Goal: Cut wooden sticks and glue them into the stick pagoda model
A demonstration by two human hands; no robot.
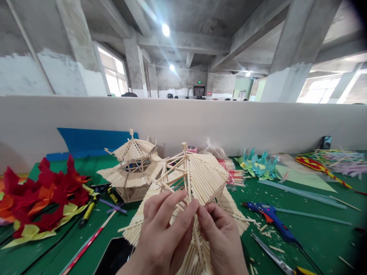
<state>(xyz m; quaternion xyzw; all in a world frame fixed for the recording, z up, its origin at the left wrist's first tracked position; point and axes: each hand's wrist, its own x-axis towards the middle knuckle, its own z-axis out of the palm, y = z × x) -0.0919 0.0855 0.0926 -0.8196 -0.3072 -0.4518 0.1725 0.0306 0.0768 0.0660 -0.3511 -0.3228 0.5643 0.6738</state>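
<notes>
A model pavilion (205,175) built from thin wooden sticks stands in front of me. Part of its upper roof is covered with rows of sticks, and the left side shows bare framing. My left hand (168,231) is closed, its thumb and fingers pinching at a roof stick on the near side. Close beside it, my right hand (219,235) pinches at the same spot, fingertips nearly touching the left ones. The fingers hide most of what they grip. A second stick pavilion (133,166) with two roof tiers stands behind to the left.
On the green table, a blue glue gun (271,217) and scissors (272,254) lie right among stick scraps. Red and yellow paper petals (48,198) spread at left, near a dark phone (114,256). Bagged red-tipped sticks (233,172) lie behind. A white partition (177,118) closes the back.
</notes>
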